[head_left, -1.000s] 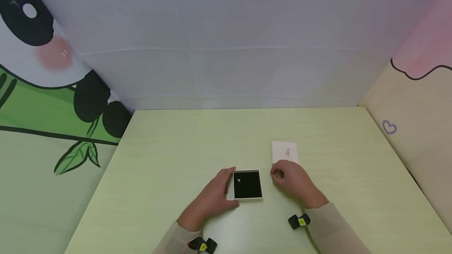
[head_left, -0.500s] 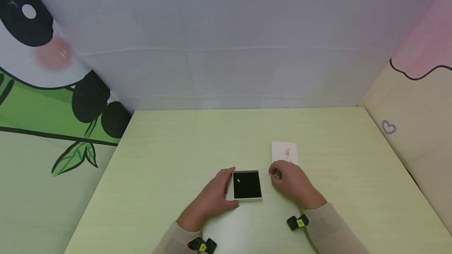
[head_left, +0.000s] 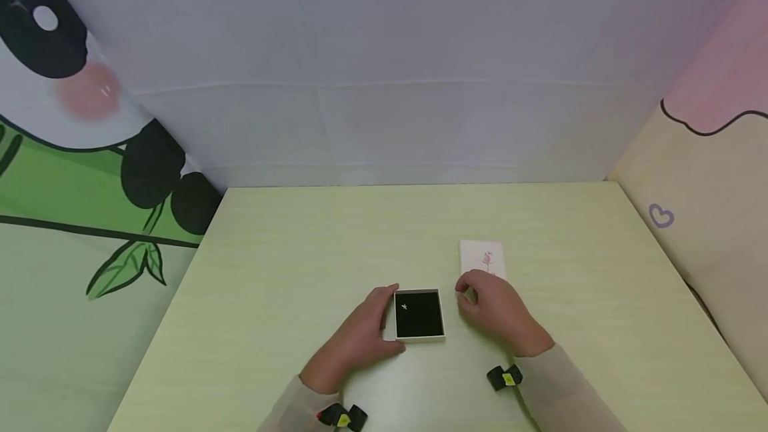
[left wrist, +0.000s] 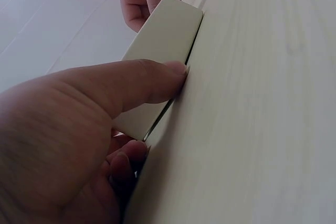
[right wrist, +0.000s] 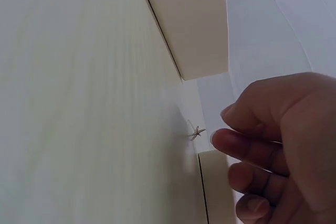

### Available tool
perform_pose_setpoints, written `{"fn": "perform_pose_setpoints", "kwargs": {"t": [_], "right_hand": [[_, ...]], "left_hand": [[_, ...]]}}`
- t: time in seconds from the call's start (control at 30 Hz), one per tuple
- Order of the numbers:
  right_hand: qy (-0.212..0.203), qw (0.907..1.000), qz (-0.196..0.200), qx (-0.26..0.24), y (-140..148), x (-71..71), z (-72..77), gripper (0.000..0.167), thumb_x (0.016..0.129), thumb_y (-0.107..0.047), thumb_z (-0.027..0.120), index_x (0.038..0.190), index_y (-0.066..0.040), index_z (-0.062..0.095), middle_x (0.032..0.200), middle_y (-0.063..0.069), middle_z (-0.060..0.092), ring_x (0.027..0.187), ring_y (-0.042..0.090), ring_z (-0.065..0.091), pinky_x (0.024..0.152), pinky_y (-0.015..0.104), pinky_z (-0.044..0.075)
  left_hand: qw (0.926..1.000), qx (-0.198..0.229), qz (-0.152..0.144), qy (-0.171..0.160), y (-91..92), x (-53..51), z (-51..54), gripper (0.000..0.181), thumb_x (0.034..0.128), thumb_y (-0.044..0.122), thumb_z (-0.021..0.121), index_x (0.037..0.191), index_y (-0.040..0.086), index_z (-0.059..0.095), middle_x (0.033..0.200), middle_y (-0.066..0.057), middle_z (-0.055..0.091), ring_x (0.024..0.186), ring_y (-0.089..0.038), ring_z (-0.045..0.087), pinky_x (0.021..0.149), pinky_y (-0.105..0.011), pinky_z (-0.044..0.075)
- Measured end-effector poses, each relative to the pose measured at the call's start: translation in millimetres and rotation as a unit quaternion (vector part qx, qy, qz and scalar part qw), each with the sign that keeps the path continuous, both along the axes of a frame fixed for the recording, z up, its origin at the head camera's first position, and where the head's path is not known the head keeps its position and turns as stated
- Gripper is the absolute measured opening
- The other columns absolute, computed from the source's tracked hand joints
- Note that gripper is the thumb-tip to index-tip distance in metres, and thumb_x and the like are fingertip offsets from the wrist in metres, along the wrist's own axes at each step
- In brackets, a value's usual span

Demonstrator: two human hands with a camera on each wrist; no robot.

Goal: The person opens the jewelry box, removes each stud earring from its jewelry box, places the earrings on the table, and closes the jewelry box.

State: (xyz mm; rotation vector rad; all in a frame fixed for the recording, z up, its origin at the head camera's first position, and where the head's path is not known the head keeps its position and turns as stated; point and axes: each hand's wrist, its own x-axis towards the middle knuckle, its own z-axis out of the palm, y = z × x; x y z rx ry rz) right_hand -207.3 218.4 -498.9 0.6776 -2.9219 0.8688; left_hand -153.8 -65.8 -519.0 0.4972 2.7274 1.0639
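Observation:
On the table, a small open white box has a black lining with a tiny star-shaped earring on it. My left hand holds this box from the left, thumb on the near side and index finger at the far left corner. My right hand hovers low beside the white lid, fingers loosely bent. In the right wrist view, a thin star-shaped earring shows just beyond the index fingertip, with a gap between thumb and index. Whether it touches the finger is unclear.
The pale wooden tabletop reaches back to a hanging grey-white cloth. A printed panel stands at the left, and another panel with a small heart borders the right side.
My right hand has drifted very slightly left, toward the box. My left hand keeps its hold on the box, which stays in place.

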Motion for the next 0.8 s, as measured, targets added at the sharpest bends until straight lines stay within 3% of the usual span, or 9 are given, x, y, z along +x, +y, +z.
{"fn": "perform_pose_setpoints", "kwargs": {"t": [0.17,0.4,0.8], "right_hand": [[-0.008,0.9999,0.000,0.007,-1.1,0.5,3.0,0.008,0.090,-0.014,0.074,0.096,-0.017,0.069,0.086,-0.011,0.060,0.074,0.010,0.049,0.070,0.033,0.046],[-0.009,0.9999,0.003,-0.008,-4.8,1.0,9.0,0.011,0.092,-0.018,0.075,0.102,-0.016,0.071,0.086,-0.012,0.058,0.073,0.009,0.048,0.068,0.031,0.045],[-0.016,0.9989,0.020,-0.039,-12.8,10.1,21.2,0.020,0.091,-0.017,0.076,0.109,-0.010,0.071,0.089,-0.006,0.060,0.070,0.007,0.047,0.063,0.028,0.044]], "left_hand": [[1.0000,0.002,-0.002,-0.001,-0.3,0.6,0.3,0.101,0.0768,0.027,0.089,0.159,0.008,0.033,0.145,-0.003,0.047,0.100,-0.015,0.052,0.092,-0.035,0.047],[1.0000,0.004,-0.002,0.006,-2.4,0.8,0.8,0.100,0.0766,0.027,0.089,0.158,0.008,0.034,0.133,0.000,0.048,0.090,-0.012,0.051,0.082,-0.031,0.046],[0.9999,0.007,-0.001,-0.011,-1.1,1.9,4.0,0.102,0.0763,0.026,0.089,0.159,0.009,0.033,0.148,-0.004,0.047,0.105,-0.017,0.053,0.096,-0.038,0.047]]}}
